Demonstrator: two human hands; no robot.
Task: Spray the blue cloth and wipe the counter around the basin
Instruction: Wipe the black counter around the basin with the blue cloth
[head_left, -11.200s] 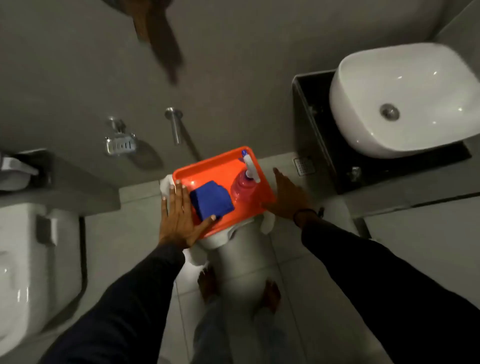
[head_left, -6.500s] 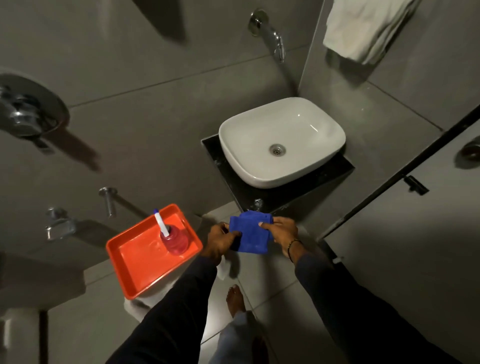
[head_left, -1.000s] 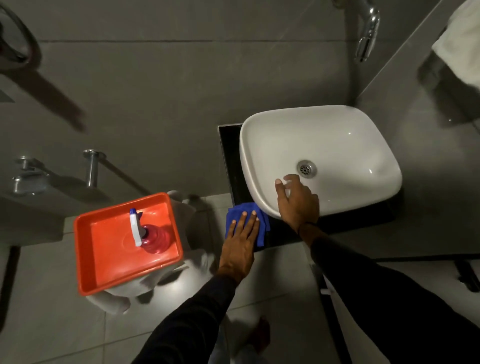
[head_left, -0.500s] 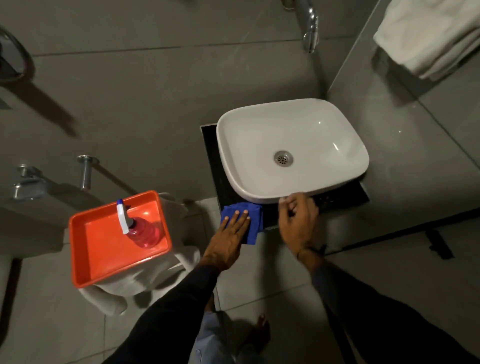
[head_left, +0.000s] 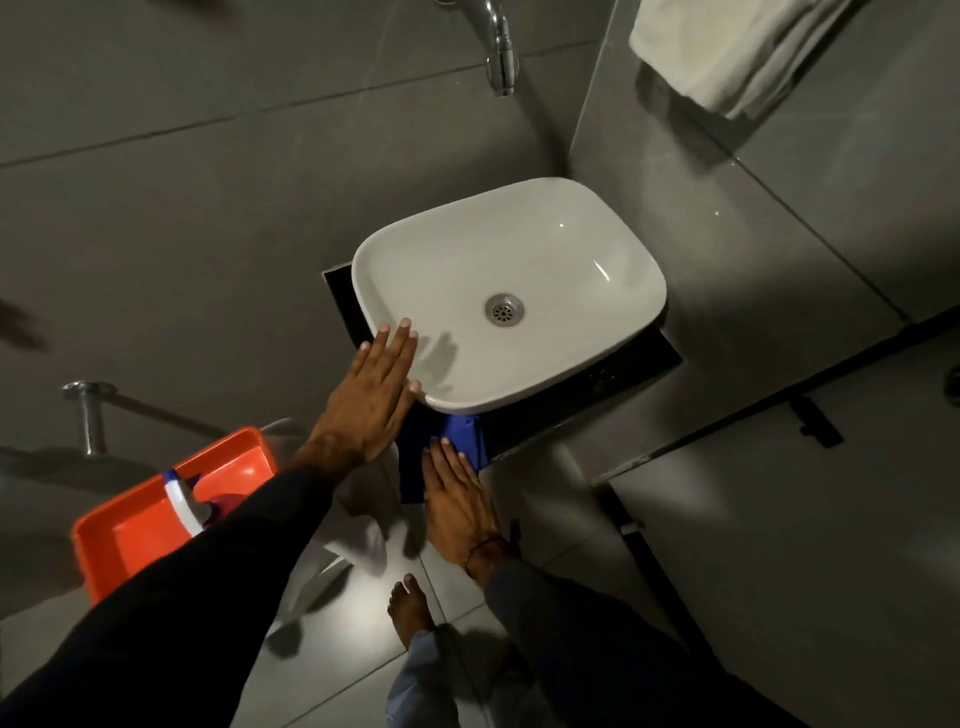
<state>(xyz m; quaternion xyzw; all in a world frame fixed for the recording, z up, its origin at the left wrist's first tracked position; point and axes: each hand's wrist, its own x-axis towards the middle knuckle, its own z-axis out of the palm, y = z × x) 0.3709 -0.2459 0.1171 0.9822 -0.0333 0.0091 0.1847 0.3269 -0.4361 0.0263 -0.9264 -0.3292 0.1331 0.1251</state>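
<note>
The blue cloth (head_left: 458, 431) lies on the front edge of the black counter (head_left: 623, 375), just under the front rim of the white basin (head_left: 571, 249). My right hand (head_left: 457, 501) presses flat on the cloth, covering its near part. My left hand (head_left: 375, 397) rests with fingers spread on the basin's front left rim and holds nothing. The spray bottle (head_left: 182, 503), red with a white and blue head, lies in the orange tray (head_left: 130, 545) at the lower left, partly hidden by my left sleeve.
A chrome tap (head_left: 501, 57) juts from the wall above the basin. A white towel (head_left: 727, 52) hangs at the top right. The tray sits on a white stool (head_left: 358, 538). A bare foot (head_left: 410, 608) stands on the tiled floor below the counter.
The hands have swapped places: my right hand left the basin rim and now presses the cloth, while my left hand came off the cloth onto the basin's left rim. The cloth shifted right along the counter.
</note>
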